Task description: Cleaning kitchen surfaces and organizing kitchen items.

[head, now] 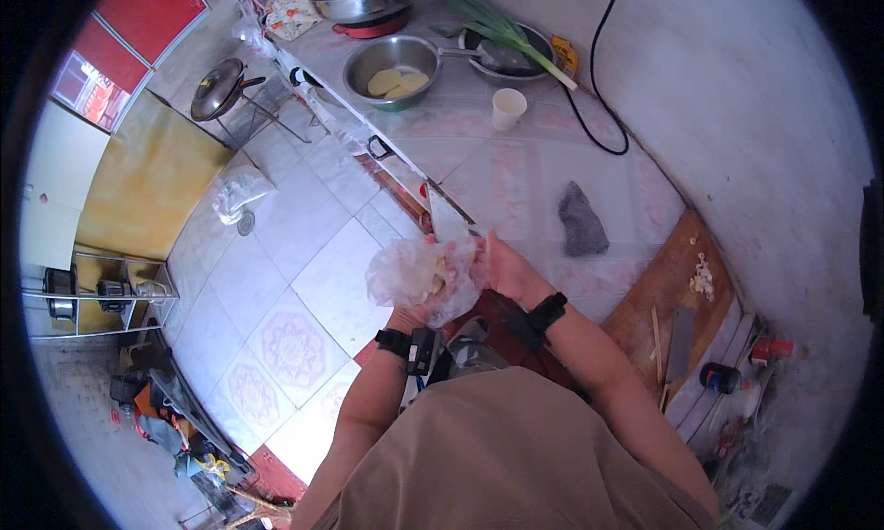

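Note:
A crumpled clear plastic bag [407, 278] is held up between my two hands, just off the edge of the tiled counter [476, 178]. Something pale yellowish shows through the film, but the plastic blurs what it is. My left hand [418, 310] supports the bag from below, mostly hidden by it. At the bag's right side, my right hand [504, 264] grips the film, its fingertips partly covered. A grey cloth [581, 220] lies on the counter beyond my right hand.
A steel pan [419, 57] holds a few pale yellow slices [397, 82]. Near it are a paper cup [509, 109], a green leek [514, 36] over a bowl, and a black cable [599, 67]. A wooden board [632, 309] carries a cleaver [680, 343], chopsticks [656, 343] and scraps.

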`<state>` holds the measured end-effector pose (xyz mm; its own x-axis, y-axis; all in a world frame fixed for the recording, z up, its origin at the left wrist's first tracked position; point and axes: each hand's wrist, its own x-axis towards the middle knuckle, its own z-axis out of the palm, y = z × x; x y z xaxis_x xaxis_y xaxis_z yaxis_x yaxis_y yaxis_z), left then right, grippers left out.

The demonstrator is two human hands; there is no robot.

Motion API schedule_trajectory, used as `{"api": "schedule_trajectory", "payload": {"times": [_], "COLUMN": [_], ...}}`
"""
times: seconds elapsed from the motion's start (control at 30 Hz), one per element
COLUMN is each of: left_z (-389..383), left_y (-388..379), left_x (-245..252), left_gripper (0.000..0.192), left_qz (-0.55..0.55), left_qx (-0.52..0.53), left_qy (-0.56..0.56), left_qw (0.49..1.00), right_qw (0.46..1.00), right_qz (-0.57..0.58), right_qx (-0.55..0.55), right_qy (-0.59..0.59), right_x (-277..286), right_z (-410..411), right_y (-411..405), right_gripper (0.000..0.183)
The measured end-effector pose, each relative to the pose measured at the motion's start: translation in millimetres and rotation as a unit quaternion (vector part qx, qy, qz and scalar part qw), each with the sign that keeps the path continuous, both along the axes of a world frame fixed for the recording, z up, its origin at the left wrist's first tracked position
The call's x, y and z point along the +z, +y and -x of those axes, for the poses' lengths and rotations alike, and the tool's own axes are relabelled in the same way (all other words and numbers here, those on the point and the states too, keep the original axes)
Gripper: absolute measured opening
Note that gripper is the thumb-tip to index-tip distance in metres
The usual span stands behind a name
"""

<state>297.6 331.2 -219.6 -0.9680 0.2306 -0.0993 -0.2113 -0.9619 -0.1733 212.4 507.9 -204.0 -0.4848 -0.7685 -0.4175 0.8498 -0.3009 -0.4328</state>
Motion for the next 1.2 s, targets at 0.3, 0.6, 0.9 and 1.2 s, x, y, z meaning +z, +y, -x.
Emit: {"api": "schedule_trajectory", "payload": {"times": [0.3,0.6,0.9,1.2], "left_z": [6.4,9.7,35.1,81.2], "left_y": [-38.1,-62.9,-103.9,-98.5], "left_x": [-7.8,-12.8,68.4,25.3], "left_gripper": [0.042,0.038,0.042,0.031], "left_qz": [0.732,0.627,0.219,0.306], "left_qx": [0.093,0.18,-0.019,0.034], "left_qy": [0.041,0.021,-0.09,-0.09], "left_qw": [0.674,0.757,0.971,0.947], "right_qw": [0.943,0.568,0.517,0.764], "right_qz": [-0.216,-0.338,-0.376,-0.272], "right_qx": [-0.034,-0.01,0.096,-0.03], "right_qy": [0.252,0.75,0.763,0.584], "right_x": [49.4,68.7,58.8,80.7], "right_z": [-5.0,-34.9,-2.3,43.2], "right_y": [-64.3,-152.4,-182.8,-167.4], "right_gripper": [0.034,0.041,0.04,0.065]}}
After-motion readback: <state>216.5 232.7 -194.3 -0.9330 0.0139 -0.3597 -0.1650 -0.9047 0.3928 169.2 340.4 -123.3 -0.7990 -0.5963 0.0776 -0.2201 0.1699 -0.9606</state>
